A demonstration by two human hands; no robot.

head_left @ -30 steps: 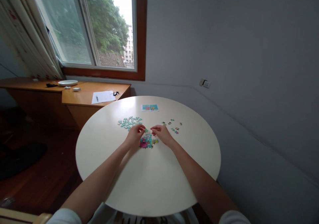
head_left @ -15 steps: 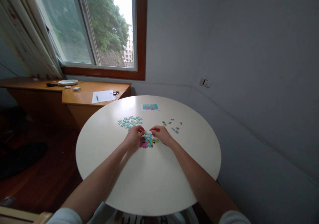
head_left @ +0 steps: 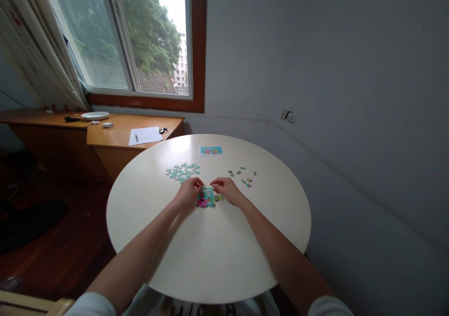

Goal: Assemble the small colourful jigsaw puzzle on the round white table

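A partly joined jigsaw puzzle, pink, teal and yellow, lies on the round white table. At its upper left edge my left hand is closed, its fingertips pinching a small teal jigsaw piece. My right hand is curled at the upper right edge with thumb and fingers together; whatever they hold is too small to make out. Behind my left hand is a cluster of loose teal pieces. Several mixed-colour pieces are scattered beyond my right hand.
A printed reference picture lies toward the table's far edge. On the wooden desk at the back left are a sheet of paper, keys and a white plate. A wall stands to the right.
Almost nothing differs. Both hands stay at the puzzle's upper edge, with only slight finger movement, and the loose pieces lie as before.
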